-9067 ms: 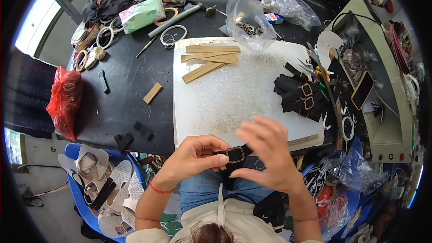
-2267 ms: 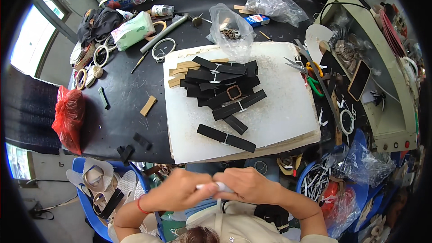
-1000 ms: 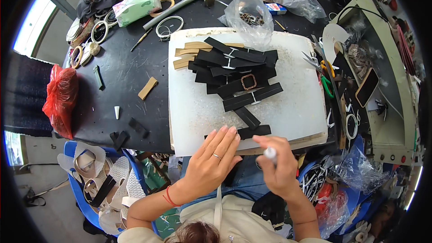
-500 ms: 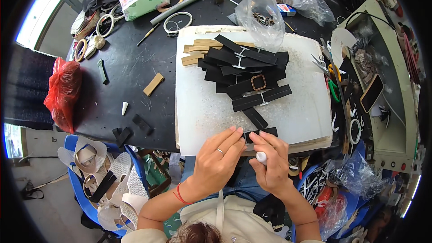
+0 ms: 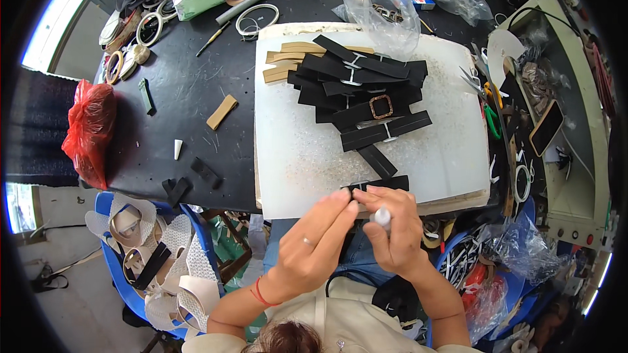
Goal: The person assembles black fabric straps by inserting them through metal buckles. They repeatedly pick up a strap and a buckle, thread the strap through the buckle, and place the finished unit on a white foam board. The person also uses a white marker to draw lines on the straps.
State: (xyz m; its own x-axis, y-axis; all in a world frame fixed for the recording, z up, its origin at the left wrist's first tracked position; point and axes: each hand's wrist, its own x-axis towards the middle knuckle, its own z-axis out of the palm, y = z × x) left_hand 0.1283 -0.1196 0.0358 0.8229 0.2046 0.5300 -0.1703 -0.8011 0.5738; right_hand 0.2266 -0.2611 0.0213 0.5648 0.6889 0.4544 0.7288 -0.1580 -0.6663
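My left hand is closed at the near edge of the white board, its fingertips pinching one end of a short black strap. Beside it, my right hand is curled, thumb and forefinger close together at the same strap. A white object with a rounded end is gripped in that right hand; its other end is hidden, so its kind does not show. Beyond the hands lies a heap of black straps, several with white cross-pieces. One carries a square buckle. Tan straps lie at the heap's left.
The white board rests on a black table. Scissors, a phone and a clear plastic bag surround it. A red bag stands at the left. A blue bin holds pale shoe uppers.
My left hand has lowered slightly, its fingers now tilted and pressed closer together at the strap. My right hand stays near, still gripping the white object. The whole view has shifted a little.
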